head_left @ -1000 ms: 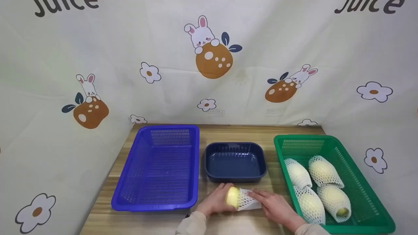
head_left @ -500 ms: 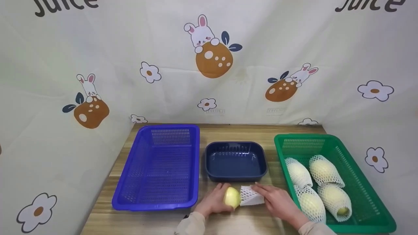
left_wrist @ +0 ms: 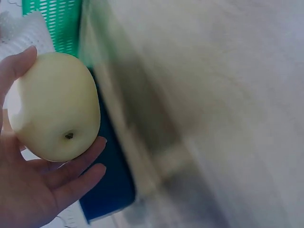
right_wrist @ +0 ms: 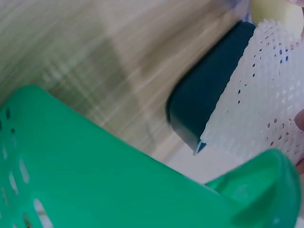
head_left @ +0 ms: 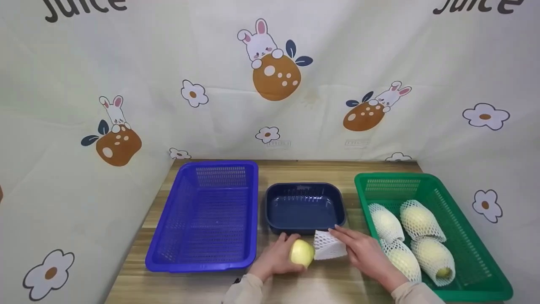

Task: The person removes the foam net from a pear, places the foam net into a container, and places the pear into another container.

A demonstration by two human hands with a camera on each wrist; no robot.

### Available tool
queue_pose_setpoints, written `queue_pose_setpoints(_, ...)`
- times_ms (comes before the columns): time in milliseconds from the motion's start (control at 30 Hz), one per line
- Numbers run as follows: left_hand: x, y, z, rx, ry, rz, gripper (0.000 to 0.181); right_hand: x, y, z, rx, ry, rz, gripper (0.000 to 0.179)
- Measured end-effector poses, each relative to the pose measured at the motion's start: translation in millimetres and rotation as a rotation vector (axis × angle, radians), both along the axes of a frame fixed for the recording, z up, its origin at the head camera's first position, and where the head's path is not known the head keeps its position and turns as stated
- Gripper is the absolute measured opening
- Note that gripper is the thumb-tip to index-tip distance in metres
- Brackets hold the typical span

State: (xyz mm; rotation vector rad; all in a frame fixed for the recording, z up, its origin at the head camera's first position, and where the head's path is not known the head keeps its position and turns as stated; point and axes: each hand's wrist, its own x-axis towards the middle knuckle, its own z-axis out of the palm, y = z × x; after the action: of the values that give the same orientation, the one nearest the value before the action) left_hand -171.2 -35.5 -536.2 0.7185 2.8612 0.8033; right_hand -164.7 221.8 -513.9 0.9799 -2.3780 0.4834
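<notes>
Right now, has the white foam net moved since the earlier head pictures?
Yes: the net shifted up and rightward, closer to the dark blue tray in the head view.

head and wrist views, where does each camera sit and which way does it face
Head: on the head, facing forward and down at the table; left hand, right hand, sleeves show.
Left wrist: on that wrist, facing the fruit; left hand shows.
Right wrist: on that wrist, facing past the green basket to the foam net; right fingertips show.
Shared: both wrist views include fruit, foam net, green basket, dark tray.
</notes>
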Motion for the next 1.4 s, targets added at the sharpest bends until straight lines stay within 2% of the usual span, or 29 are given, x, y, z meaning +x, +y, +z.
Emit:
queue_pose_setpoints(233, -1.8, -5.3, 24.3, 0.034, 0.046, -0.005, 0.075, -6.8, -1, 12.8, -0.013, 0.044, -0.004, 0.048)
queue_pose_setpoints(467, -7.2, -19.0, 50.3, 0.047, 0.115, 0.036, 0.075, -14.1, -3, 28.8, -0.021, 0.054, -0.010, 0.048)
queue_pose_setpoints(700, -12.4, -38.4, 72.7, 0.058, 0.133, 0.075, 0.077, -17.8, -5, 45.2, 0.004, 0.075, -0.008, 0.051)
queue_pose_setpoints(1033, -23.9, -65.9, 92.4, 0.048, 0.177, 0.131, 0.076, -32.7, -10, 67.7, 0.029, 0.147, -0.003, 0.052)
queue_pose_setpoints(1233, -30.8, -80.9, 99.3, 0.026, 0.137, 0.185, 0.078, -46.8, -13, 78.1, 0.063, 0.162, -0.030, 0.050)
queue_pose_setpoints(1400, -36.8, -92.2, 100.7, 0.012, 0.104, 0.226, 0.078, -59.1, -15, 82.5, 0.083, 0.161, -0.058, 0.049)
